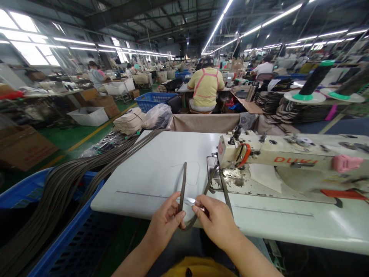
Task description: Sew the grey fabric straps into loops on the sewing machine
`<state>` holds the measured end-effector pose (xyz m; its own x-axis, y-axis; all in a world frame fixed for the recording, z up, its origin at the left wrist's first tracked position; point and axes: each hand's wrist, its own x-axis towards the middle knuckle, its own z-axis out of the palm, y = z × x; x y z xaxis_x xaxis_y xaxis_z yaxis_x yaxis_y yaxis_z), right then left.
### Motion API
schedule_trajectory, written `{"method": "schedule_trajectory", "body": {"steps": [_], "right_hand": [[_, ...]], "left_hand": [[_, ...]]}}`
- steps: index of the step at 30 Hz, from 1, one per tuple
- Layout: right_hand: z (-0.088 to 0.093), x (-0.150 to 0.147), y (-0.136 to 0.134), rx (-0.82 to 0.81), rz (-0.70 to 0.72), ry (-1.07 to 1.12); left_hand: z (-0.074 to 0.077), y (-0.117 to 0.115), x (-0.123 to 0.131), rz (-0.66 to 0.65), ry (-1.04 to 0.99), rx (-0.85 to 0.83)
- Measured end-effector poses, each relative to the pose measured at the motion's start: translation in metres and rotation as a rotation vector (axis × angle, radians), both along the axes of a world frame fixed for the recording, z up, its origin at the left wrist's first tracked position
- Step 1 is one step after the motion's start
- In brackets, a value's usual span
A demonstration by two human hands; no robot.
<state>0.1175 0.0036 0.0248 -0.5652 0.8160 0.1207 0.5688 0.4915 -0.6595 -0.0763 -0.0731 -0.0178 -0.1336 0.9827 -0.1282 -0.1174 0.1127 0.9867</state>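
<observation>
Left hand (167,217) pinching the strap (183,184) between thumb and fingers. Right hand (216,215) closed on a small shiny metal tool (190,201), tip right by the strap; tool mostly hidden in the fist.

Strap: narrow, flat, dark grey-brown, plain, matte. Free end points away over the white tabletop (138,169); below the grip it sags in a curve at the table's front edge. Two similar lengths slant from the sewing machine (288,157) head; can't confirm same piece. Loose thread (199,173) beside the free end.

Left: bundle of like straps (72,173) draped over a blue basket (69,242).
</observation>
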Motion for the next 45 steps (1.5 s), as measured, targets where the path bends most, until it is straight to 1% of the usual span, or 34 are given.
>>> {"method": "schedule_trajectory", "body": {"steps": [4,7,12,16,19,25,31,36,39,42,45], "right_hand": [[0.0,-0.003,-0.002,0.074,0.021,-0.024],[-0.004,-0.004,-0.001,0.118,0.035,-0.019],[-0.008,-0.004,0.001,0.198,-0.052,0.023],[-0.005,-0.004,-0.003,0.183,0.009,0.029],[-0.005,-0.005,-0.006,0.214,0.024,0.022],[-0.011,-0.001,-0.003,0.31,-0.065,0.022],[-0.009,-0.002,-0.006,0.311,-0.006,0.047],[-0.013,-0.003,-0.003,0.317,-0.094,0.035],[-0.012,-0.004,-0.002,0.26,-0.043,-0.011],[-0.011,-0.005,-0.002,0.224,-0.043,-0.07],[-0.01,-0.006,-0.003,0.177,-0.066,-0.075]], "left_hand": [[0.002,0.0,0.003,-0.015,-0.008,-0.01],[0.004,0.0,0.003,-0.027,-0.012,-0.018],[0.005,-0.001,0.003,-0.03,-0.007,-0.009],[0.002,-0.001,0.004,-0.017,-0.036,-0.01],[0.001,-0.001,0.005,-0.009,-0.065,-0.023],[0.002,0.0,0.007,-0.014,-0.058,-0.008],[0.006,0.002,0.009,-0.006,-0.053,-0.017],[0.004,0.002,0.01,-0.008,-0.062,-0.02],[0.007,0.003,0.01,0.007,-0.062,-0.037],[0.012,0.005,0.011,0.065,-0.074,-0.113],[0.016,0.005,0.011,0.105,-0.121,-0.22]]}}
